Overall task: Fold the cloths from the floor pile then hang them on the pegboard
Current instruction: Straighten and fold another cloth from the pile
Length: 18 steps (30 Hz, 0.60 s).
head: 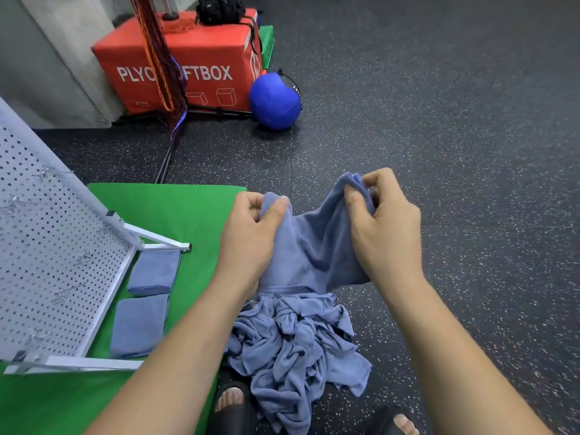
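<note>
Two hands hold one soft blue cloth point(309, 246) up in the air: the left hand point(251, 233) pinches one top corner and the right hand point(384, 224) pinches the other. One messy pile of blue cloths point(298, 350) lies on the dark floor below. Two folded blue cloths point(153, 271) sit on the green mat point(175, 208), beside one white pegboard point(53, 262).

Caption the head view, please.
Left hand and right hand pinch a blue-grey cloth above the crumpled cloth pile near white pegboard.

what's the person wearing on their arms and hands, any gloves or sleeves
Both are bare: no gloves, rings or watch on the left hand or right hand, and no sleeve in view on either arm up to the frame's edge.
</note>
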Each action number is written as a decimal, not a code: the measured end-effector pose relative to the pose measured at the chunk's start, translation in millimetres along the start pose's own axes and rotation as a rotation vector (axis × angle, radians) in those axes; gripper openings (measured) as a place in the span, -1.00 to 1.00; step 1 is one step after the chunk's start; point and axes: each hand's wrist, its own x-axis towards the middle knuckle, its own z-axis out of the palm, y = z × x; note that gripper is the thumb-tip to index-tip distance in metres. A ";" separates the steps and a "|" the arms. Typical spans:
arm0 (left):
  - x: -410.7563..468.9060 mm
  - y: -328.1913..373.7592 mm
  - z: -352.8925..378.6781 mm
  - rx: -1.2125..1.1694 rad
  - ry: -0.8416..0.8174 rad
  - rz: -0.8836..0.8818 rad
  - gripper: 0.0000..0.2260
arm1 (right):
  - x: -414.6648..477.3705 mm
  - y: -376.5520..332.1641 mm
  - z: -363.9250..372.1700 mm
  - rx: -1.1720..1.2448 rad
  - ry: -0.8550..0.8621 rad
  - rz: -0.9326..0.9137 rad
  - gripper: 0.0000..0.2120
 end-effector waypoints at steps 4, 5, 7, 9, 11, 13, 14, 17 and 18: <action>-11.9 3.0 10.0 -0.157 -0.116 -0.070 -0.63 | -14.1 -4.5 18.9 -0.020 -0.063 -0.018 -0.81; -14.2 4.7 11.4 -0.185 -0.134 -0.082 -0.65 | -16.5 -5.5 22.1 -0.017 -0.076 -0.016 -0.81; -18.2 9.5 13.0 -0.207 -0.158 -0.096 -0.71 | -19.7 -6.8 26.6 -0.008 -0.098 -0.010 -0.80; -20.6 14.2 13.0 -0.218 -0.157 -0.097 -0.76 | -21.9 -8.0 29.1 0.008 -0.111 0.001 -0.81; -22.1 17.8 12.0 -0.234 -0.152 -0.089 -0.81 | -23.9 -9.2 30.4 0.043 -0.116 0.018 -0.82; -24.5 23.0 10.9 -0.270 -0.172 -0.076 -0.85 | -25.3 -10.7 31.1 0.087 -0.122 0.024 -0.81; -25.7 26.0 10.3 -0.294 -0.186 -0.079 -0.83 | -25.8 -11.3 31.4 0.103 -0.133 0.021 -0.80; -27.4 35.5 6.0 -0.329 -0.208 -0.098 -0.67 | -25.4 -9.6 32.9 0.116 -0.186 0.027 -0.75; -27.1 37.1 4.6 -0.329 -0.219 -0.104 -0.63 | -24.8 -8.1 32.8 0.105 -0.205 0.024 -0.73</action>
